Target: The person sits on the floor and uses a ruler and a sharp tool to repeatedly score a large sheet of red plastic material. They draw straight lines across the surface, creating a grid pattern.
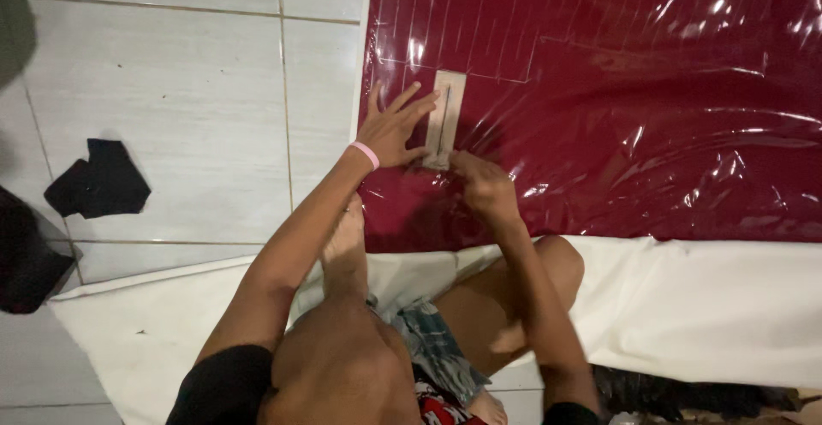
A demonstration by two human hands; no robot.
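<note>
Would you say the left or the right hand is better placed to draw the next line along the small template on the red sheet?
Probably the right hand: it sits at the template's lower end, fingers pinched together. The left hand lies spread flat, pinning it down.

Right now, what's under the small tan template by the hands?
The tan template lies flat on the glossy dark red sheet, pinned by the left hand; right hand at its lower end. Any lines beneath it are covered.
</note>
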